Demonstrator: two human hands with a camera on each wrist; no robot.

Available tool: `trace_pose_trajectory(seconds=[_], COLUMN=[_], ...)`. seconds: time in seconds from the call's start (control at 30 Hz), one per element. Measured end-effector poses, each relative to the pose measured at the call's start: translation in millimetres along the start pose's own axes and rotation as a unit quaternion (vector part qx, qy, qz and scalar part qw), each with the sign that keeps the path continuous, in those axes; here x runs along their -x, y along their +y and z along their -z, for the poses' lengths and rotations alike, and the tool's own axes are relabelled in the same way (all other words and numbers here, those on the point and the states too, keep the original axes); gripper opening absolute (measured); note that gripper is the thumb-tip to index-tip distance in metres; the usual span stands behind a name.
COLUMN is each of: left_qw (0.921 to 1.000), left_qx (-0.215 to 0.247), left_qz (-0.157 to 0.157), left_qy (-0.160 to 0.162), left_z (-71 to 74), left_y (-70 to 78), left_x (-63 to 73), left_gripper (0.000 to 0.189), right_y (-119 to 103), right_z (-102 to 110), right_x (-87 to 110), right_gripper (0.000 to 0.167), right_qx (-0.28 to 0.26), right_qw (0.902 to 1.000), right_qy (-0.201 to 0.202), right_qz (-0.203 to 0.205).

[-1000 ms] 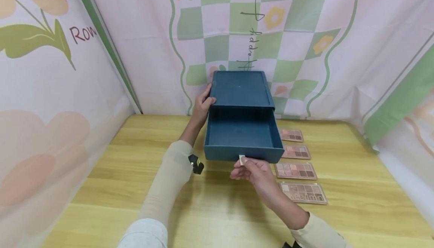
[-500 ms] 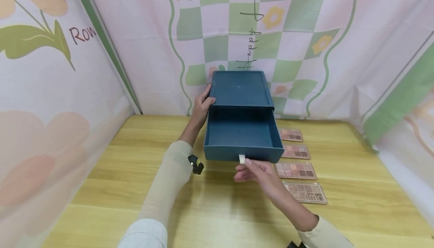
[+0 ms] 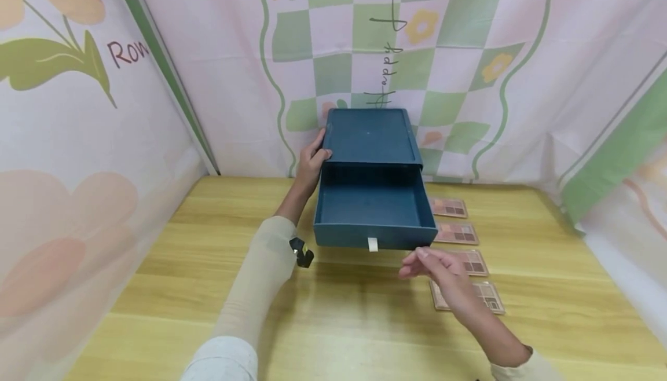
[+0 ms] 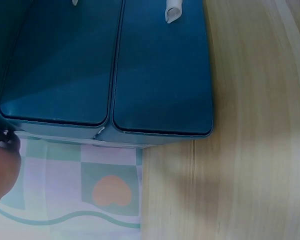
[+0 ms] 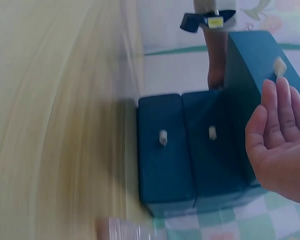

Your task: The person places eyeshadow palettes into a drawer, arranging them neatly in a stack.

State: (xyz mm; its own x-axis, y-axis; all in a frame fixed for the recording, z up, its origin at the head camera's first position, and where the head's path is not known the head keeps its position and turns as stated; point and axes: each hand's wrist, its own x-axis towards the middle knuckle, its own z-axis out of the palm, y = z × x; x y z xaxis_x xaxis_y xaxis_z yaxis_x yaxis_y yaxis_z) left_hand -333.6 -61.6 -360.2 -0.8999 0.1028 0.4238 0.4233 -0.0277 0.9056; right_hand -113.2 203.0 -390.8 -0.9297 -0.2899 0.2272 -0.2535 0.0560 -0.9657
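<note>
A dark blue drawer cabinet (image 3: 370,138) stands at the back of the table, its top drawer (image 3: 370,235) pulled far out with nothing inside. At the cabinet's left side, my left hand (image 3: 311,160) holds its upper edge, thumb over the rim. The right hand (image 3: 443,268) is just off the drawer's front right corner, fingers loosely bent and holding nothing. A white pull tab (image 3: 372,245) hangs from the middle of the drawer front. In the right wrist view two lower drawers (image 5: 165,150) are shut beneath it, and the palm (image 5: 280,150) faces up near the top tab.
Several eyeshadow palettes lie in a column right of the cabinet, the nearest palette (image 3: 490,297) partly behind the right forearm. A printed cloth backdrop (image 3: 333,33) rises behind the wooden table (image 3: 208,242), with cloth at both sides.
The right hand has let go of the white pull tab and moved right to the drawer's front corner. The left hand, cabinet and pulled-out drawer have stayed put.
</note>
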Motion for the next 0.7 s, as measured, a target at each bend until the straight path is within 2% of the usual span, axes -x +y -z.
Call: trace_pose_trajectory(seconds=[0.13,0.3,0.5,0.7], left_qw=[1.0,1.0,1.0,0.9997], left_qx=[0.0,-0.002,0.004,0.015], left_qz=[-0.001,-0.001,0.002,0.01], left_qy=[0.002,-0.002,-0.005,-0.013], left_z=[-0.7,-1.6,-1.3,0.7], left_y=[-0.1,0.8,1.7,1.2], left_x=[0.0,0.1,0.8,0.2], left_gripper=[0.075,0.074,0.074,0.072], right_y=[4,7,10,15], right_z=[14,31,49,67], right_x=[3.1,6.2,5.6,2.4], right_gripper=[0.037,0.04,0.038,0.035], right_qx=[-0.01,-0.017,0.002,0.017], right_qw=[0.9995,0.9982,0.9966,0.9967], right_qy=[-0.01,0.017,0.065,0.076], right_qz=[0.029,0.055,0.05,0.026])
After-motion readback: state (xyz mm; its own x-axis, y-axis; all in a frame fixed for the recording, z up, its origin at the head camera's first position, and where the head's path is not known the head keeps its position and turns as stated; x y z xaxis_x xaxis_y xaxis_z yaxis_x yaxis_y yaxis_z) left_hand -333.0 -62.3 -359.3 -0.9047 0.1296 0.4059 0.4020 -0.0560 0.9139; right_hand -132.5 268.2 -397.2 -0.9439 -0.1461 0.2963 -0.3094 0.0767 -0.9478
